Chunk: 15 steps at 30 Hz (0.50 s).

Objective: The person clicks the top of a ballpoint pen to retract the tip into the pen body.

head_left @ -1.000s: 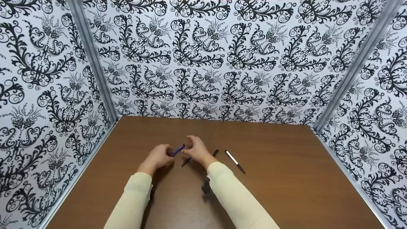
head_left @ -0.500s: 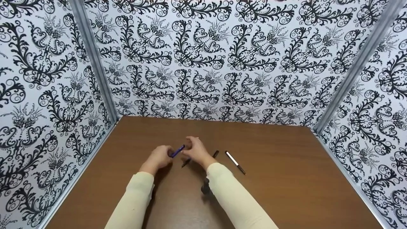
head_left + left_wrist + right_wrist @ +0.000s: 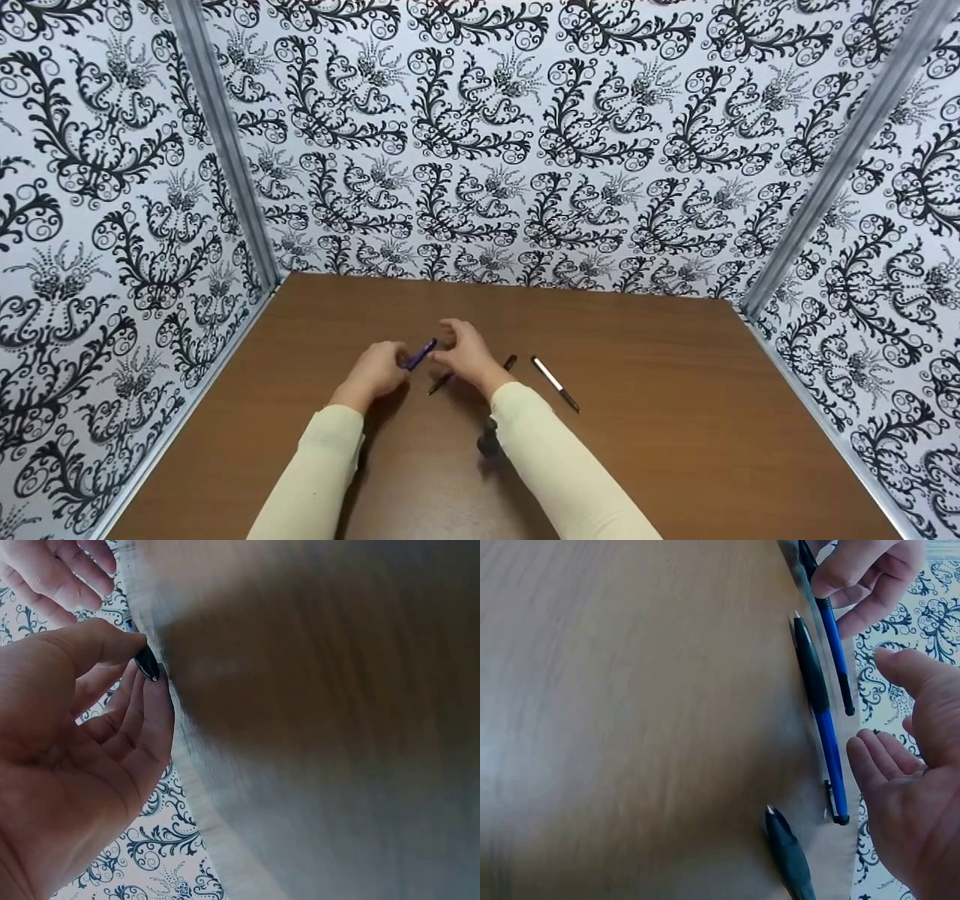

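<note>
My left hand [image 3: 377, 369] pinches a blue pen [image 3: 834, 637] by its dark grip, between thumb and fingers. In the left wrist view only the pen's dark tip [image 3: 148, 664] pokes out past the thumb. The pen's other end points toward my right hand [image 3: 466, 354], whose thumb and fingers are spread around that end with a gap, holding nothing. Below the right hand, a second blue pen [image 3: 826, 735] with a dark grip lies on the table, partly hidden by that hand in the head view.
A white-barrelled pen [image 3: 553, 381] lies on the brown table [image 3: 660, 420] to the right. Behind the right wrist shows a dark pen end [image 3: 511, 362]. Under the right sleeve is a small dark object [image 3: 488, 442]. Patterned walls [image 3: 480, 150] enclose the table's back and sides.
Almost nothing differs. The held pen's angle shifts very slightly in the left hand; the right hand stays spread beside its end.
</note>
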Tool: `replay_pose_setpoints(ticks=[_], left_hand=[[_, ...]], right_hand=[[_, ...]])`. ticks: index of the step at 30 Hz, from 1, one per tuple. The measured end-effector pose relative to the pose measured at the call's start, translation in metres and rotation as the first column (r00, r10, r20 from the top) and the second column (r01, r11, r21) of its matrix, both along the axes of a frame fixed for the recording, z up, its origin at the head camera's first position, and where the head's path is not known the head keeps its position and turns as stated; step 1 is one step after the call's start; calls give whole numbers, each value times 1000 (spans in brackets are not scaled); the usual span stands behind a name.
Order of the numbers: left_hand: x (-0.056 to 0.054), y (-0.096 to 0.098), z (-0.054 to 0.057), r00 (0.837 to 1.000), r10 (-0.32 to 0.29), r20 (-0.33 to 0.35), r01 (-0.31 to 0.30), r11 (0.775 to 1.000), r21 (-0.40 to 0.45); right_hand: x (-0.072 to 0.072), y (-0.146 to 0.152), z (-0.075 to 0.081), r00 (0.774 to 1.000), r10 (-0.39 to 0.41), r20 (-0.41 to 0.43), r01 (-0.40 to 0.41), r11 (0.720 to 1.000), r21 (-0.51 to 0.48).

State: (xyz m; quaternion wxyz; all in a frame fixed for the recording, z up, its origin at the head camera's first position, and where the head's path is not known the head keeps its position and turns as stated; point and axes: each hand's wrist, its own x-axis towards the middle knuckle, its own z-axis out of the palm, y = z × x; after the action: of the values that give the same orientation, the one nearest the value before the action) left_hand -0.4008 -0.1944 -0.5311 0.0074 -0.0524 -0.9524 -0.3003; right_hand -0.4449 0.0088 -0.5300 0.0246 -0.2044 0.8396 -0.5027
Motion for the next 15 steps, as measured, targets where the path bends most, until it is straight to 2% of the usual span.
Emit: replay_pose_setpoints(ticks=[6,11,15], left_hand=[[0,3,1,999,-22,-28,25,993,115],[1,9,4,995,-43,-93,63,973,222],[1,14,5,994,-38,-105,66,958,278]], right_hand=[[-3,7,6,1000,-12,-8,12,999,-52],[-6,15,10,1000,-28,5,28,991,-129],[-9,22,11,999,-48,19,50,981,-185]])
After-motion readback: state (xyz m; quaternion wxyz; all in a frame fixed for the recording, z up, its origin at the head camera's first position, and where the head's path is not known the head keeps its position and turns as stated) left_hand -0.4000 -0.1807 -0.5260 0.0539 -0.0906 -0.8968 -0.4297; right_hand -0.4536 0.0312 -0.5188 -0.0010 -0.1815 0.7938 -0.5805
